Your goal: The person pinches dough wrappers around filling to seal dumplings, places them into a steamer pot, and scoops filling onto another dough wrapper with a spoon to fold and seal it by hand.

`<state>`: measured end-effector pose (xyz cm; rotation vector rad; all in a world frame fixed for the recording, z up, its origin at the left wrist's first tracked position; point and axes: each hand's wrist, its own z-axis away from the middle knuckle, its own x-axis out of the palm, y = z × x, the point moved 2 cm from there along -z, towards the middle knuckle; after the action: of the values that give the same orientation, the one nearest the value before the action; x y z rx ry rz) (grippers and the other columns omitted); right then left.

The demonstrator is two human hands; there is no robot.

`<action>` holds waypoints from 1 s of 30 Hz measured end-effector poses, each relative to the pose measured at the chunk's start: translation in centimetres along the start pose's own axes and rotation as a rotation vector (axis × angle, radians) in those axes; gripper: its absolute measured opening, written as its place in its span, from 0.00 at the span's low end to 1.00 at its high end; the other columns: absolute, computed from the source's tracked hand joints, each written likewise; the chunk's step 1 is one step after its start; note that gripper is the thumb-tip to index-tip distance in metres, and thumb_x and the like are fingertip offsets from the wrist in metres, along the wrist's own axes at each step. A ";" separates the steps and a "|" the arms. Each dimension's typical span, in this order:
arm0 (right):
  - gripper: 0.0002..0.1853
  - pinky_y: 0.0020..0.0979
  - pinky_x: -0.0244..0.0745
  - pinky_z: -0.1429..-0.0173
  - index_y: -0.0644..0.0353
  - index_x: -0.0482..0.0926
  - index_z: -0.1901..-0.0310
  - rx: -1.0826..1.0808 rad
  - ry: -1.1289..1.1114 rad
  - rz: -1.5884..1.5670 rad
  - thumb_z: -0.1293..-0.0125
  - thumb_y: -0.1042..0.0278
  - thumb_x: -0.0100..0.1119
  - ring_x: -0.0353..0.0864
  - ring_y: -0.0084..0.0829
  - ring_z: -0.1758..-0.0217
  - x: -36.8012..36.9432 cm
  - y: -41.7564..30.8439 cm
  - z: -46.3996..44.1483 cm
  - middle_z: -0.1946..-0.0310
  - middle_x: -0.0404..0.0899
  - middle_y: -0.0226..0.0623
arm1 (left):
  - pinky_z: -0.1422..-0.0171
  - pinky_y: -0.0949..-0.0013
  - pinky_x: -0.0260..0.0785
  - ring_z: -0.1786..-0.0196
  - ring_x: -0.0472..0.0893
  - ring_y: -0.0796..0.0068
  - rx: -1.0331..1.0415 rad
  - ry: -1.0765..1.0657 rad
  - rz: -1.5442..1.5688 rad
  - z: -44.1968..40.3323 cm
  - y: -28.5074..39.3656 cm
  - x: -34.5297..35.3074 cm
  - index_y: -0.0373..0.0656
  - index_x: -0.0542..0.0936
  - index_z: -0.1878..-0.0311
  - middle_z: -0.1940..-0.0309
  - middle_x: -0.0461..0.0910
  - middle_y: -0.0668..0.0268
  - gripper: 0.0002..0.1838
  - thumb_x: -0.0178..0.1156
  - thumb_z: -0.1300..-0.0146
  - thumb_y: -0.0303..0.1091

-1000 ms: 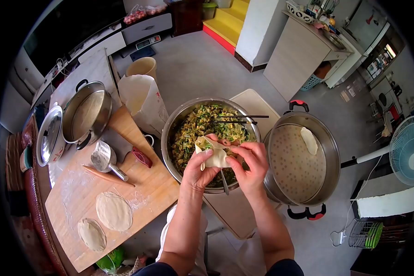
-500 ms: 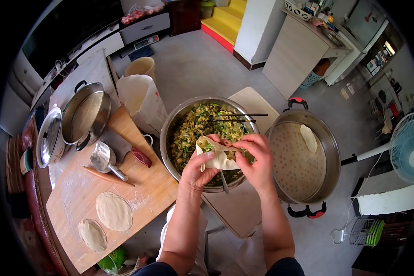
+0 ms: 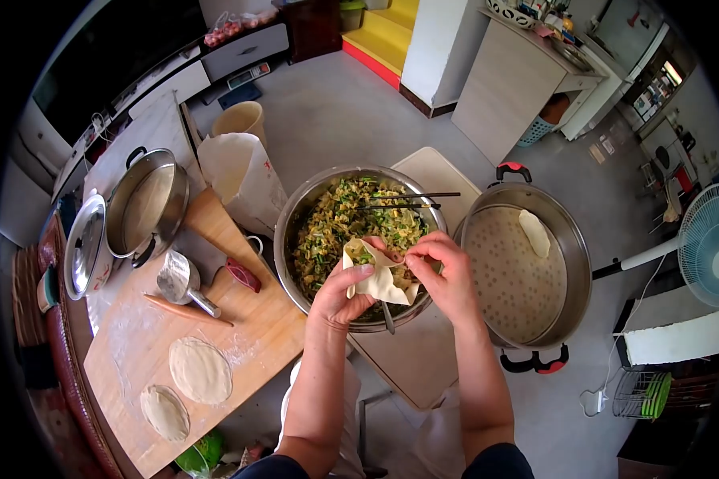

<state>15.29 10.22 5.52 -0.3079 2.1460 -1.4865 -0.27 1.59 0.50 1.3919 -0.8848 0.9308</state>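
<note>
Over the front of a metal bowl [image 3: 283,263] of chopped green and yellow filling [image 3: 335,223], my left hand [image 3: 339,297] cradles a partly folded dough wrapper [image 3: 383,286] with filling showing in its opening. My right hand [image 3: 447,271] pinches the wrapper's right edge between thumb and fingertips. A pair of dark chopsticks [image 3: 411,196] lies across the bowl's far right side. Below the wrapper a spoon handle [image 3: 388,318] sticks out over the near rim. To the right, a steamer pan [image 3: 571,311] holds one folded dumpling [image 3: 534,234] on its perforated liner.
A wooden board [image 3: 264,343] at left carries two flattened dough rounds [image 3: 200,371], a rolling pin [image 3: 185,310], a metal scoop [image 3: 177,278] and loose flour. Behind it stand a second pan [image 3: 179,191] and a lid [image 3: 85,247]. A white flour bag [image 3: 240,176] is beyond the bowl.
My right hand's fingers have drawn closer together at the wrapper's edge and shifted slightly right. The wrapper's right side now hangs more spread. The whole view has shifted a little.
</note>
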 end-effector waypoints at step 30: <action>0.09 0.41 0.78 0.64 0.55 0.77 0.71 -0.351 0.053 0.577 0.51 0.79 0.67 0.80 0.39 0.64 1.4 -1.6 -0.1 0.71 0.79 0.30 | 0.39 0.56 0.77 0.44 0.81 0.62 0.029 0.043 -0.092 0.0 0.3 0.2 0.42 0.71 0.41 0.47 0.78 0.57 0.23 0.63 0.39 0.27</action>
<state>13.92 9.05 6.62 0.2252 2.2686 -0.8042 -0.44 1.63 0.80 1.4199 -0.7713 0.9034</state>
